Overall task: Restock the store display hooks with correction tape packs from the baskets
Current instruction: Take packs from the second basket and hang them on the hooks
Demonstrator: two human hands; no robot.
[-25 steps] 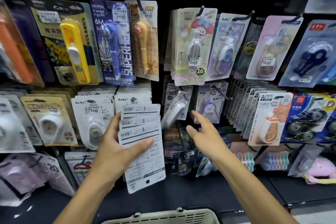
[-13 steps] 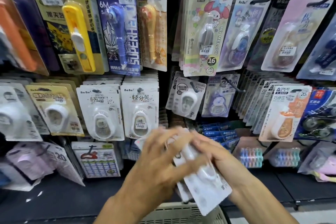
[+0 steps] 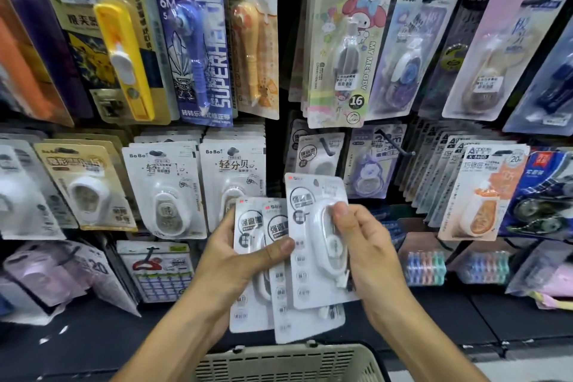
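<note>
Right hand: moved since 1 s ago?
Yes. The right hand has pulled back from beside the matching packs on the hook and come down, and now pinches one white pack below that hook.

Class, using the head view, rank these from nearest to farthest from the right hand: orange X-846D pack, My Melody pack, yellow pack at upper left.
From the right hand:
1. Orange X-846D pack, just right.
2. My Melody pack, above.
3. Yellow pack, far upper left.

The right hand [image 3: 366,254] has lifted one pack [image 3: 316,245] off the fanned stack [image 3: 263,288].
</note>
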